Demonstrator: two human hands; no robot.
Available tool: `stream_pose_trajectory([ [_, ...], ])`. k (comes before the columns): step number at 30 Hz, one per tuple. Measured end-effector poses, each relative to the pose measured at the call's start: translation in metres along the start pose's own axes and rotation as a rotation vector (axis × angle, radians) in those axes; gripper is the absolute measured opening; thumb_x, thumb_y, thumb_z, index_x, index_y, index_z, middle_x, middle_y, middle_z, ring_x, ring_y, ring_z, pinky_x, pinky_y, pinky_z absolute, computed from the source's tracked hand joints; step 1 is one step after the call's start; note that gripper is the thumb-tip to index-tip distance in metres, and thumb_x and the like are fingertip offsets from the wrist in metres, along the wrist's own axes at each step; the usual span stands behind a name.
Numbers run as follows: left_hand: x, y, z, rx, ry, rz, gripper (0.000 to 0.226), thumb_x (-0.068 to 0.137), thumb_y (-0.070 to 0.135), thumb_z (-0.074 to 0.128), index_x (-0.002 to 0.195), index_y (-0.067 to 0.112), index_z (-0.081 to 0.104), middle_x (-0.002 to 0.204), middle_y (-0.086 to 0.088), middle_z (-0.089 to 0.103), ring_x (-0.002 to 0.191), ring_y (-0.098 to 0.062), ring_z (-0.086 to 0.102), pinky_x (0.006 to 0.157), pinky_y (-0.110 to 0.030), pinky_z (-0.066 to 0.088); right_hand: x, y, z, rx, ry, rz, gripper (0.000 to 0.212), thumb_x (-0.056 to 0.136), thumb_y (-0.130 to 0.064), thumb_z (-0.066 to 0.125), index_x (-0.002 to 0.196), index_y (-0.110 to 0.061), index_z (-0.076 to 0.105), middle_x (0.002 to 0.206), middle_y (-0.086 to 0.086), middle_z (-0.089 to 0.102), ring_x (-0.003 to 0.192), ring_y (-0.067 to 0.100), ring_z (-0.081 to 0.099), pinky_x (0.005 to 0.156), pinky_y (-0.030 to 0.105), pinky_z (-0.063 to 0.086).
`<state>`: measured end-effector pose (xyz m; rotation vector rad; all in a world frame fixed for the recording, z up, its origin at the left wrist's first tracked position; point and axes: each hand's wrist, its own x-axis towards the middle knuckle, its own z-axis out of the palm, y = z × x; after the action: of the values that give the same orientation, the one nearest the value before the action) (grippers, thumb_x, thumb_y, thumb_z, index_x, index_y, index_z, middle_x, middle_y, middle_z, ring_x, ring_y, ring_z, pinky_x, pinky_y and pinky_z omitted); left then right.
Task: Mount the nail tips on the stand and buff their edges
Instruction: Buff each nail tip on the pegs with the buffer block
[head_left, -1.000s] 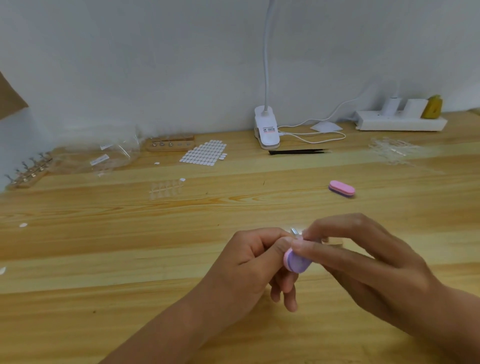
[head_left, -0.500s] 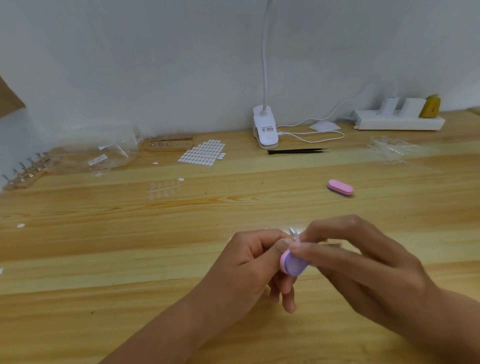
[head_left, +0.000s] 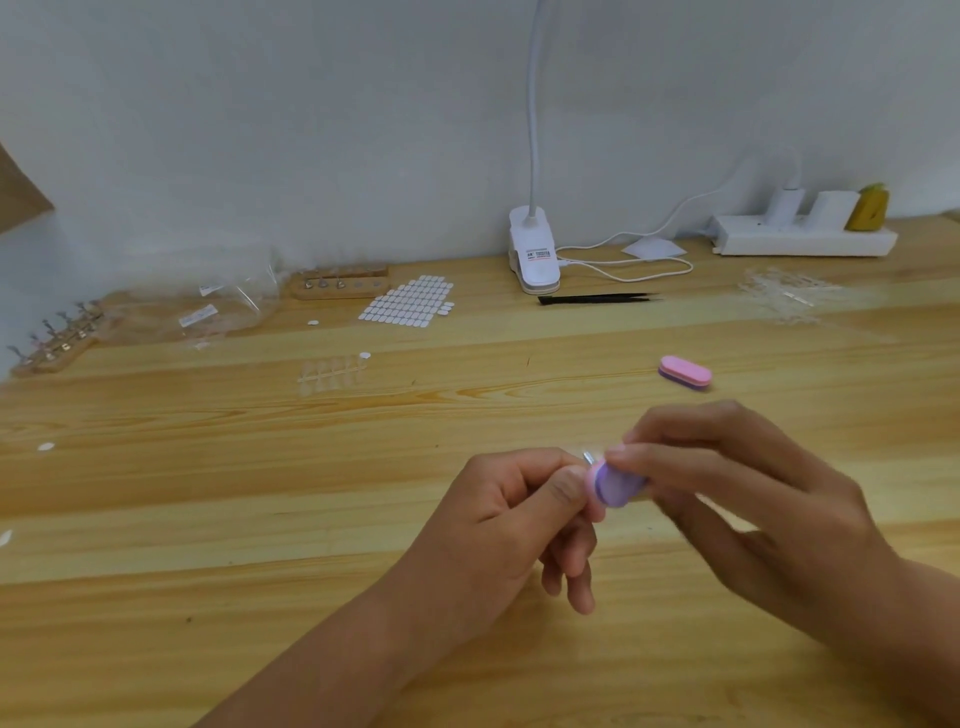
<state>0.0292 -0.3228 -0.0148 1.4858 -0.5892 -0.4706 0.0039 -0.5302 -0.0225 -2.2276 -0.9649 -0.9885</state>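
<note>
My right hand (head_left: 727, 499) pinches a small pink and purple buffer block (head_left: 613, 486) and presses it against something held in my left hand (head_left: 514, 514). My left hand's fingers pinch a small metal stand peg (head_left: 588, 457); only its shiny tip shows, and any nail tip on it is hidden by the buffer. Both hands hover above the wooden table (head_left: 260, 493) near its front middle. My right hand is motion-blurred.
A second pink buffer (head_left: 684, 372) lies right of centre. A clear strip of nail tips (head_left: 332, 371), a sheet of adhesive tabs (head_left: 410, 307), a wooden stand (head_left: 340, 283), another stand with clips (head_left: 52, 338), plastic bags (head_left: 208, 312), black tweezers (head_left: 597, 299), a clip lamp (head_left: 535, 254) and a power strip (head_left: 805, 239) sit farther back.
My right hand has slid the buffer a little back and forth against the piece held in my left hand; both hands stay in the same spot.
</note>
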Motion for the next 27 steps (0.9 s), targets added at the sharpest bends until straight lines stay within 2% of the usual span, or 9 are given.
stream_pose_trajectory([
  [4, 0.000, -0.001, 0.000, 0.008, 0.005, 0.017, 0.028, 0.098, 0.024, 0.047, 0.079, 0.014, 0.065, 0.055, -0.001, 0.054, 0.048, -0.016, 0.060, 0.052, -0.034, 0.044, -0.002, -0.005, 0.004, 0.000, -0.028, -0.059, 0.037, 0.085, 0.011, 0.065, 0.118, -0.004, 0.066, 0.110, 0.011, 0.063, 0.102, 0.015, 0.063, 0.091, 0.023, 0.047],
  [8, 0.001, -0.001, -0.003, 0.009, 0.032, 0.048, 0.028, 0.097, 0.021, 0.047, 0.076, 0.013, 0.063, 0.055, 0.002, 0.056, 0.052, -0.017, 0.063, 0.050, -0.027, 0.043, -0.001, 0.017, -0.007, -0.030, 0.043, 0.065, 0.028, 0.091, 0.003, 0.061, 0.116, -0.009, 0.066, 0.114, -0.004, 0.063, 0.110, 0.015, 0.064, 0.102, 0.036, 0.048],
  [10, 0.002, -0.002, -0.005, 0.075, 0.154, 0.148, 0.027, 0.096, 0.021, 0.052, 0.075, 0.008, 0.063, 0.062, 0.000, 0.063, 0.062, -0.017, 0.067, 0.052, -0.024, 0.045, -0.001, 0.024, -0.009, -0.055, 0.076, 0.129, 0.028, 0.092, 0.000, 0.061, 0.117, -0.011, 0.064, 0.112, -0.003, 0.065, 0.111, 0.016, 0.064, 0.101, 0.029, 0.048],
  [12, 0.004, -0.003, -0.009, 0.196, 0.317, 0.236, 0.022, 0.094, 0.024, 0.057, 0.079, 0.013, 0.070, 0.079, 0.002, 0.070, 0.076, -0.009, 0.066, 0.064, -0.018, 0.048, -0.001, 0.027, -0.008, -0.072, 0.089, 0.177, 0.029, 0.090, 0.000, 0.062, 0.117, -0.010, 0.064, 0.109, -0.005, 0.066, 0.111, 0.013, 0.062, 0.099, 0.022, 0.045],
  [14, 0.007, -0.003, -0.014, 0.318, 0.410, 0.245, 0.016, 0.092, 0.027, 0.061, 0.084, 0.023, 0.074, 0.091, 0.012, 0.070, 0.090, -0.003, 0.064, 0.077, -0.011, 0.043, 0.000, 0.026, -0.005, -0.071, 0.089, 0.212, 0.031, 0.089, 0.001, 0.062, 0.117, -0.012, 0.063, 0.108, -0.009, 0.064, 0.111, 0.010, 0.061, 0.099, 0.019, 0.044],
  [16, 0.009, -0.004, -0.015, 0.361, 0.433, 0.209, 0.011, 0.091, 0.027, 0.065, 0.086, 0.025, 0.075, 0.095, 0.014, 0.070, 0.097, -0.002, 0.063, 0.079, -0.008, 0.039, -0.001, 0.022, -0.001, -0.049, 0.064, 0.234, 0.031, 0.088, 0.001, 0.062, 0.115, -0.014, 0.062, 0.107, -0.009, 0.063, 0.112, 0.009, 0.060, 0.100, 0.017, 0.042],
  [20, 0.015, -0.012, -0.012, 0.376, 0.392, 0.142, 0.008, 0.088, 0.017, 0.071, 0.086, 0.024, 0.075, 0.088, 0.014, 0.071, 0.091, 0.000, 0.064, 0.077, -0.003, 0.037, -0.002, 0.012, 0.006, 0.103, 0.016, 0.349, 0.022, 0.088, -0.014, 0.048, 0.107, -0.025, 0.049, 0.097, -0.002, 0.062, 0.103, 0.012, 0.061, 0.109, 0.036, 0.041],
  [24, 0.020, -0.021, -0.009, 0.339, 0.334, 0.076, 0.014, 0.085, 0.012, 0.074, 0.081, 0.026, 0.074, 0.088, 0.009, 0.074, 0.089, -0.014, 0.068, 0.079, -0.026, 0.052, 0.000, 0.006, 0.007, 0.179, -0.053, 0.420, 0.017, 0.085, -0.016, 0.036, 0.099, -0.020, 0.044, 0.086, -0.009, 0.049, 0.080, 0.016, 0.052, 0.093, 0.036, 0.044],
  [27, 0.023, -0.022, -0.010, 0.372, 0.348, 0.069, 0.014, 0.081, 0.008, 0.076, 0.080, 0.022, 0.075, 0.083, 0.005, 0.074, 0.085, -0.016, 0.069, 0.079, -0.033, 0.055, 0.007, 0.006, 0.011, 0.050, -0.138, 0.419, 0.020, 0.084, -0.022, 0.042, 0.098, -0.014, 0.054, 0.082, -0.009, 0.044, 0.082, 0.019, 0.048, 0.101, 0.040, 0.040],
])
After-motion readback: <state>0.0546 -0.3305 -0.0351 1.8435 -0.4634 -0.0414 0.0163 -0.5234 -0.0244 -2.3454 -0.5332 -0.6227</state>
